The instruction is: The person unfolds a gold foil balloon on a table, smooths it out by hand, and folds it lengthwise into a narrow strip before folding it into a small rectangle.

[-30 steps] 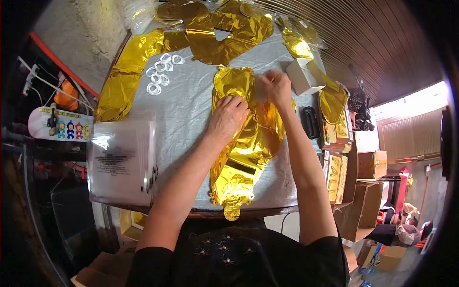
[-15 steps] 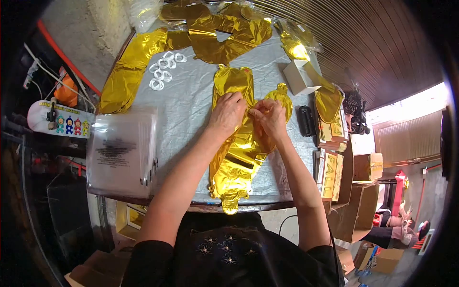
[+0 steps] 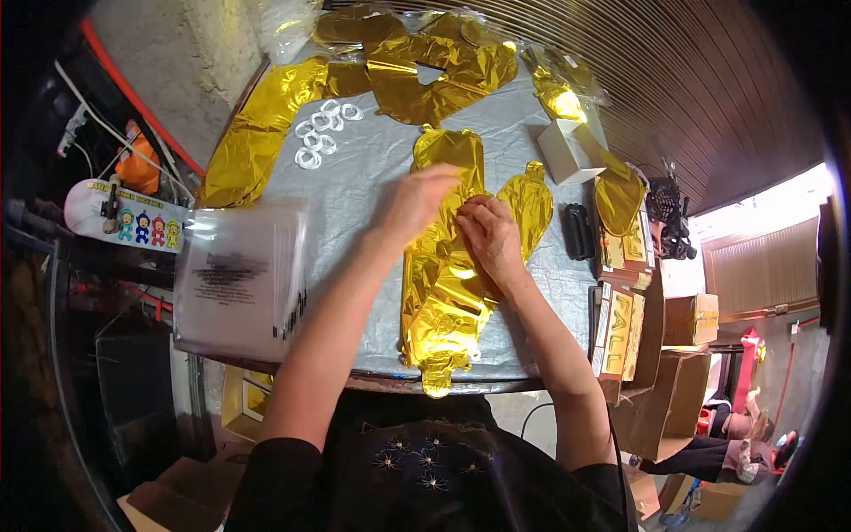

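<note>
A flat gold foil balloon (image 3: 443, 315) lies lengthwise on the grey-covered table in front of me, its tabbed end over the near edge. My right hand (image 3: 493, 238) rests on its middle, with curled fingertips pinching the foil. My left hand (image 3: 417, 206) is above the balloon's left side, smeared by motion, and its fingers do not show clearly. Beyond my right hand, a rounded foil part with a tab (image 3: 530, 199) sticks out to the right.
More gold foil balloons (image 3: 253, 133) lie along the far and left sides. Several white loops (image 3: 321, 137) sit near them. A stack of clear plastic bags (image 3: 239, 293) is at left. A white box (image 3: 567, 155), a black object (image 3: 578, 232) and printed boxes (image 3: 620, 328) line the right.
My left hand has lifted off the foil and moved slightly up and left. My right hand has shifted onto the balloon's middle, and the foil beneath has folded over toward the right.
</note>
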{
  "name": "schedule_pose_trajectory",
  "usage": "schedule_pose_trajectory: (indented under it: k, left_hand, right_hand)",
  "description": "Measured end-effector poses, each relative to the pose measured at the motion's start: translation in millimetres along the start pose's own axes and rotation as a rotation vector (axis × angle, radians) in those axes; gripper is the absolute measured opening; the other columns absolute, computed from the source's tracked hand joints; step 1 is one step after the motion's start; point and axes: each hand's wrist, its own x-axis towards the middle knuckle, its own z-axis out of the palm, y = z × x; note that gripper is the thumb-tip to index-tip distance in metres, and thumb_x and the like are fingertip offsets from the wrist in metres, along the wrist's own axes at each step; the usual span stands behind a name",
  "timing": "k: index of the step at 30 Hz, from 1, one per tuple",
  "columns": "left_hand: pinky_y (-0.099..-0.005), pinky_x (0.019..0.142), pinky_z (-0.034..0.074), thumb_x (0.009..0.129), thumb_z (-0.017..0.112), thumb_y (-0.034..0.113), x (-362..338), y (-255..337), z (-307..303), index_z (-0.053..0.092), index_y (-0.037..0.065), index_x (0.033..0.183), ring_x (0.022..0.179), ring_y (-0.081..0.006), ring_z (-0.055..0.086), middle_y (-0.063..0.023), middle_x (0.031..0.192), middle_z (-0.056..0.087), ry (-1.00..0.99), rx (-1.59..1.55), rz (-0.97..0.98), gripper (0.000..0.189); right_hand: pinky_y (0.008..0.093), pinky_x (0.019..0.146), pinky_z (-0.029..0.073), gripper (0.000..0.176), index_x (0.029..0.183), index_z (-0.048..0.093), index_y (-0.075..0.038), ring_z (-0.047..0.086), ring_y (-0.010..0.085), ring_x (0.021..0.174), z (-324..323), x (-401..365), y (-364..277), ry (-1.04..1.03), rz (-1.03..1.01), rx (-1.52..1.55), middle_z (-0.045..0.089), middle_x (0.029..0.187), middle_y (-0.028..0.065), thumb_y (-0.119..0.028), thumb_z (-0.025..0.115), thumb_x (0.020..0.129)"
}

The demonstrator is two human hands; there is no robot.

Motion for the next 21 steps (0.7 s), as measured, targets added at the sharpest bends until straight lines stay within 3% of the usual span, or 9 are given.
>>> schedule_pose_trajectory:
  k: [3, 4, 10, 17, 20, 21]
  left_hand:
    - [-0.0398, 0.097, 0.055, 0.092, 0.072, 0.01, 0.3, -17.5, -28.7, 0.08, 0.009, 0.109, 0.11, -0.0297, 0.068, -0.0057, 0.119, 0.077, 0.09, 0.187, 0.156, 0.02]
    - [-0.0411, 0.102, 0.049, 0.091, 0.075, 0.016, -3.5, -22.4, -34.5, 0.081, 0.011, 0.109, 0.116, -0.028, 0.064, -0.0014, 0.117, 0.078, 0.015, 0.164, 0.081, 0.02]
    - [-0.0449, 0.106, 0.04, 0.092, 0.077, 0.026, -22.9, -30.3, -40.7, 0.082, 0.016, 0.111, 0.124, -0.025, 0.06, 0.003, 0.119, 0.078, 0.003, 0.33, 0.028, 0.022]
    - [-0.0453, 0.104, 0.041, 0.093, 0.076, 0.028, -7.3, -18.8, -53.1, 0.08, 0.018, 0.118, 0.123, -0.0248, 0.06, 0.0035, 0.124, 0.076, -0.106, 0.422, -0.024, 0.027]
    - [-0.0486, 0.11, 0.039, 0.096, 0.073, 0.028, 18.5, -15.6, -38.0, 0.076, 0.018, 0.126, 0.131, -0.0273, 0.058, 0.0014, 0.135, 0.072, -0.102, 0.376, 0.095, 0.032]
    - [-0.0505, 0.116, 0.036, 0.098, 0.07, 0.031, 29.9, -12.6, -25.6, 0.072, 0.019, 0.133, 0.138, -0.0288, 0.053, 0.0002, 0.143, 0.066, -0.139, 0.365, 0.24, 0.037]
  right_hand:
    - [0.042, 0.091, 0.054, 0.014, 0.1, 0.076, -0.002, 0.065, 0.0342, 0.103, -2.3, 0.6, -5.5, 0.002, 0.024, -0.005, 0.071, 0.11, 0.0133, -0.007, 0.077, 0.087]
    - [0.042, 0.091, 0.054, 0.014, 0.1, 0.076, -0.002, 0.065, 0.0342, 0.103, -2.7, -0.5, -5.0, 0.003, 0.027, -0.003, 0.071, 0.11, 0.0133, -0.007, 0.077, 0.087]
    - [0.041, 0.09, 0.054, 0.014, 0.1, 0.077, -0.002, 0.065, 0.0334, 0.102, 0.9, -1.5, -5.2, 0.036, 0.019, 0.014, 0.071, 0.109, 0.0124, -0.006, 0.077, 0.086]
    - [0.0408, 0.088, 0.054, 0.016, 0.101, 0.078, -0.003, 0.065, 0.0328, 0.101, 2.7, -1.1, 0.1, 0.043, -0.014, 0.01, 0.071, 0.11, 0.0122, -0.005, 0.08, 0.085]
    - [0.0409, 0.088, 0.054, 0.016, 0.101, 0.078, -0.003, 0.065, 0.0329, 0.101, 2.5, -1.9, 0.6, 0.035, -0.005, 0.025, 0.071, 0.11, 0.0121, -0.005, 0.08, 0.085]
    - [0.0409, 0.087, 0.054, 0.016, 0.101, 0.078, -0.003, 0.065, 0.0329, 0.101, 2.9, -1.7, 0.5, 0.037, -0.014, 0.022, 0.071, 0.11, 0.0122, -0.005, 0.08, 0.085]
